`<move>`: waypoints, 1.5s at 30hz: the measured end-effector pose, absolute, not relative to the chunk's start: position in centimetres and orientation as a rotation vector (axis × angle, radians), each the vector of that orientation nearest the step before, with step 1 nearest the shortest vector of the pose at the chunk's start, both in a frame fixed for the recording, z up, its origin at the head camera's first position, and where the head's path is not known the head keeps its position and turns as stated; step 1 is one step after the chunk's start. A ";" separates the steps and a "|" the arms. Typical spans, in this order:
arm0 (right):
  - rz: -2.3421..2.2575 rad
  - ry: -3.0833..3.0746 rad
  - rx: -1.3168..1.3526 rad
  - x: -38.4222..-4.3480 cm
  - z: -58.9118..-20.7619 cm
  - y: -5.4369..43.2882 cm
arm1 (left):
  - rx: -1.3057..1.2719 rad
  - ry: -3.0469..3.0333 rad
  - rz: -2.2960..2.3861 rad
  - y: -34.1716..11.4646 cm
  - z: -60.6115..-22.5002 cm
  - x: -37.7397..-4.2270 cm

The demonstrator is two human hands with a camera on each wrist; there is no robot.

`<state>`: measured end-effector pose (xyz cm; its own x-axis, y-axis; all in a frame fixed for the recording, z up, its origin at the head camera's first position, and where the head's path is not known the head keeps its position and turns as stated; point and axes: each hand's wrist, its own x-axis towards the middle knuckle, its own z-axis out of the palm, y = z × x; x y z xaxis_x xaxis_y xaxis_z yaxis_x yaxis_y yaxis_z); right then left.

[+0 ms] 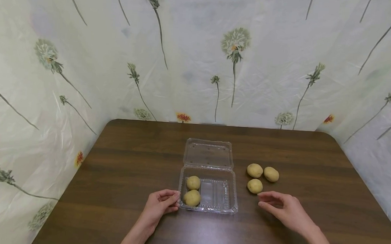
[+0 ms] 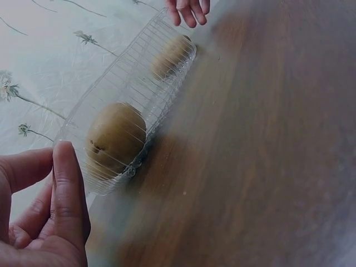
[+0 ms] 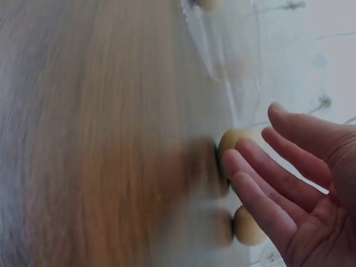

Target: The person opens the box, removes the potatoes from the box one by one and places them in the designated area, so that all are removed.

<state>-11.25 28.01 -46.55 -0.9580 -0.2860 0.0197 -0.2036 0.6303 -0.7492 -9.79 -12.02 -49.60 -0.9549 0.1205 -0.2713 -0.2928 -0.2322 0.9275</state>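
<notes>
A clear plastic clamshell container (image 1: 214, 196) lies on the table with its lid (image 1: 208, 154) folded back, away from me. Two potatoes (image 1: 192, 198) sit along the left side inside it. My left hand (image 1: 159, 208) pinches the container's left edge near its front corner between thumb and fingers. To the right of the container, three loose potatoes (image 1: 254, 186) form a small cluster. Close to the nearest of these is my right hand (image 1: 288, 211), its thumb and fingers apart with nothing between them. In the right wrist view its fingers (image 3: 267, 178) look extended beside the potatoes.
The dark brown wooden table (image 1: 131, 151) has rounded far corners. Behind it and along both sides hangs a pale sheet (image 1: 192, 55) printed with dandelions.
</notes>
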 end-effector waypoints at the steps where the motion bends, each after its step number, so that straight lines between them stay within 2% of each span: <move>1: -1.257 2.728 -0.437 -11.2 -46.5 27.8 | -0.207 1.755 2.268 -12.0 -49.6 -9.8; 10: -1.397 2.691 -0.626 -10.6 -46.3 25.1 | -0.201 1.741 2.282 -12.1 -49.7 -9.8; 32: -1.578 2.555 -0.671 -11.1 -45.5 21.7 | -0.208 1.745 2.270 -12.1 -49.6 -9.7; 45: -1.558 2.494 -0.816 -12.0 -44.7 19.5 | -0.213 1.755 2.264 -12.0 -49.4 -9.8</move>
<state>-11.96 19.47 -44.70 -0.8532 -0.4821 0.1991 -0.3904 0.3371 -0.8567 -9.77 -12.03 -49.42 -0.9531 0.1206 -0.2775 -0.2988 -0.2306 0.9260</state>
